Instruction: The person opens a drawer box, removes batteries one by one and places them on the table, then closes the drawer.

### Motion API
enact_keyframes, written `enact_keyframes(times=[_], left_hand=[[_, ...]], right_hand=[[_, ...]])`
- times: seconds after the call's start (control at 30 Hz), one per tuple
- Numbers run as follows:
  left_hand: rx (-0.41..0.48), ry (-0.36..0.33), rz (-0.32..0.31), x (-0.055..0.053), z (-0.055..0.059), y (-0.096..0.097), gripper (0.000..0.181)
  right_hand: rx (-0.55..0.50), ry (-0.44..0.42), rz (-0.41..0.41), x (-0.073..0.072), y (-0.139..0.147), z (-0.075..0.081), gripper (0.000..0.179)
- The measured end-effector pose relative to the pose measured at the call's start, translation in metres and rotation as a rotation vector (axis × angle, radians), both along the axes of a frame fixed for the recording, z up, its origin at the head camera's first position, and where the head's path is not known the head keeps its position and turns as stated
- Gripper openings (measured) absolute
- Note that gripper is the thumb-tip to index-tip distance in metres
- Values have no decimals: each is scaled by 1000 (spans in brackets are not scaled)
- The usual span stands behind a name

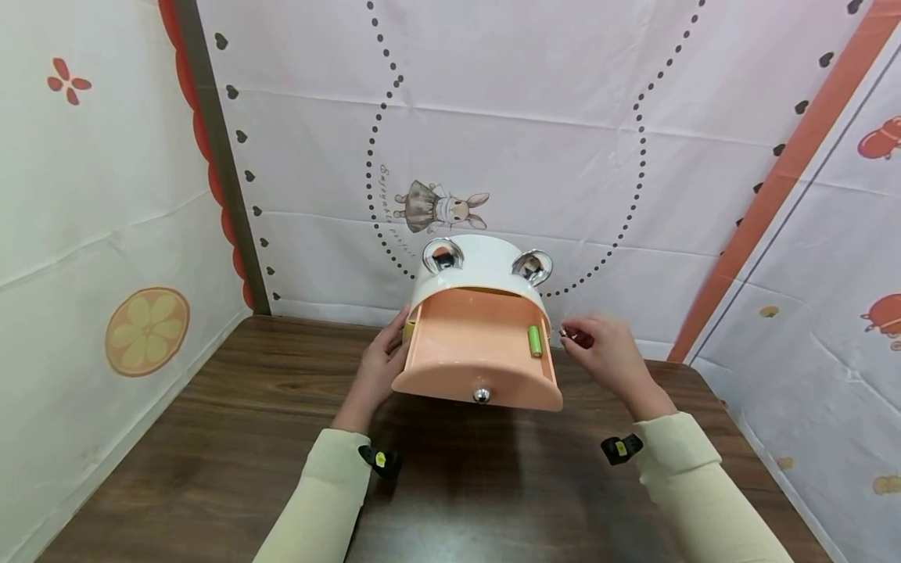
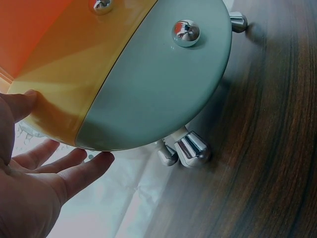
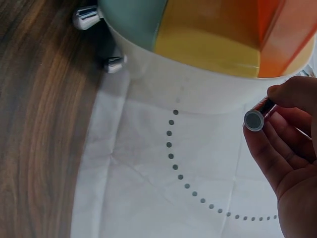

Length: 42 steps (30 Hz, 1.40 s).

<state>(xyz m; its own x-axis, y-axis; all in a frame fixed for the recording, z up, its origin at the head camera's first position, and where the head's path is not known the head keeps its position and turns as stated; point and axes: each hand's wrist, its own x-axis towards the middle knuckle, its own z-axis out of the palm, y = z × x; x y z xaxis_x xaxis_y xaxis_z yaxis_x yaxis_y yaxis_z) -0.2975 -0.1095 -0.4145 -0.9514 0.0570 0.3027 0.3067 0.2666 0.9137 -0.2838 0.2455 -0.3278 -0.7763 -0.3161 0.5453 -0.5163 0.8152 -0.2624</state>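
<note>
A small white drawer cabinet (image 1: 486, 262) with silver ears stands at the table's back, its top orange drawer (image 1: 468, 332) pulled out. Inside that drawer, by the right wall, lies a green battery (image 1: 535, 342). My left hand (image 1: 380, 367) rests against the cabinet's left side, fingers fairly straight; in the left wrist view its thumb touches the edge of the yellow drawer front (image 2: 74, 74). To the right of the cabinet, my right hand (image 1: 608, 352) pinches a small battery (image 3: 254, 120) between thumb and fingers, its flat metal end showing.
Below the yellow drawer is a grey-green drawer front (image 2: 158, 74) with a silver knob (image 2: 186, 33). Short metal legs (image 2: 192, 148) carry the cabinet on the dark wooden table (image 1: 246, 438). A printed cloth (image 1: 528, 141) hangs close behind it, with more cloth at both sides.
</note>
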Motion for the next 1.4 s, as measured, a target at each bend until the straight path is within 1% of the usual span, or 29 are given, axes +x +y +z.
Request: enact_keyframes(times=[0.13, 0.3, 0.4, 0.53, 0.7, 0.97, 1.2, 1.4], left_hand=[[-3, -21, 0, 2, -1, -1, 56], [13, -1, -5, 2, 2, -2, 55], [6, -3, 1, 2, 3, -3, 55], [-14, -3, -3, 1, 2, -3, 55], [-11, 7, 7, -1, 3, -1, 55], [-4, 2, 1, -1, 2, 0, 55], [-10, 6, 2, -3, 2, 0, 55], [-13, -6, 7, -2, 2, 1, 54]], right_hand=[[2, -35, -13, 2, 0, -7, 20], [2, -40, -27, -1, 0, -8, 21], [2, -39, -14, -3, 0, -9, 21], [9, -59, -15, -5, 1, -14, 22], [14, -102, -47, -6, 2, -20, 26], [8, -168, -98, -7, 4, -29, 24], [13, -201, -85, -12, 5, -36, 21], [-9, -241, -68, -15, 4, -44, 18]])
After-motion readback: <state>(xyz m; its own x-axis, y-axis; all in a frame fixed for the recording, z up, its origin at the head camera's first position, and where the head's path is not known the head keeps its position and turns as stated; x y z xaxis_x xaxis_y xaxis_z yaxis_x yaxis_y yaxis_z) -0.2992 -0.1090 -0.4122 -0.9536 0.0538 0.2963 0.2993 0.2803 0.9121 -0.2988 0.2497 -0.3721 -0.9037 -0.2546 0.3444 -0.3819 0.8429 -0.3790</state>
